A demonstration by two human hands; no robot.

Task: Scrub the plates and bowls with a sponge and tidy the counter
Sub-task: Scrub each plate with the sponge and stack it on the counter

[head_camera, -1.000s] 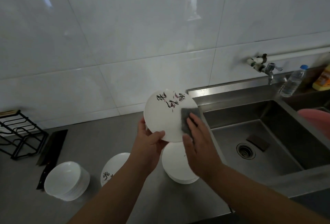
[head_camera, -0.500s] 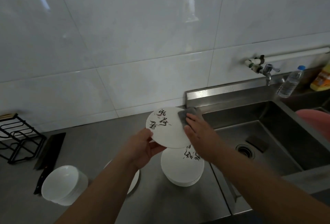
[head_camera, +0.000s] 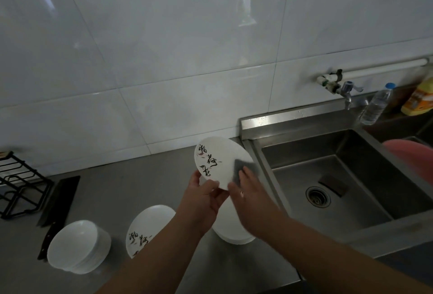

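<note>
Nearest on the counter [head_camera: 117, 188] sit a stack of white bowls [head_camera: 77, 244] at the left, a loose plate [head_camera: 145, 225] with black writing just right of it, and a stack of plates [head_camera: 234, 230] partly hidden under the forearms. Above that stack the two hands meet on one lettered plate [head_camera: 218, 157], held tilted in the air beside the sink's left rim. The left hand [head_camera: 203, 197] pinches the plate's lower edge, thumb on the face and fingers behind. The right hand [head_camera: 253, 195] lays fairly straight fingers over the grey sponge [head_camera: 244, 168] and presses it against the right part of the plate's face. The step in hand looks like scrubbing this plate. To do it well, the left hand's pinch should stay firm at the rim while the sponge sweeps in overlapping arcs across the whole face, lettering included, then around the rim and the back. The plate is likely slick, so steady, moderate pressure matters more than force. Working over the sink [head_camera: 304, 143] rather than above the plates below would spare them drips. Further off, a dark knife [head_camera: 58, 200] and a black wire rack [head_camera: 21, 186] lie at the left. At the tiled wall, the tap [head_camera: 346, 89] and a clear bottle [head_camera: 375, 106] stand behind the basin.
</note>
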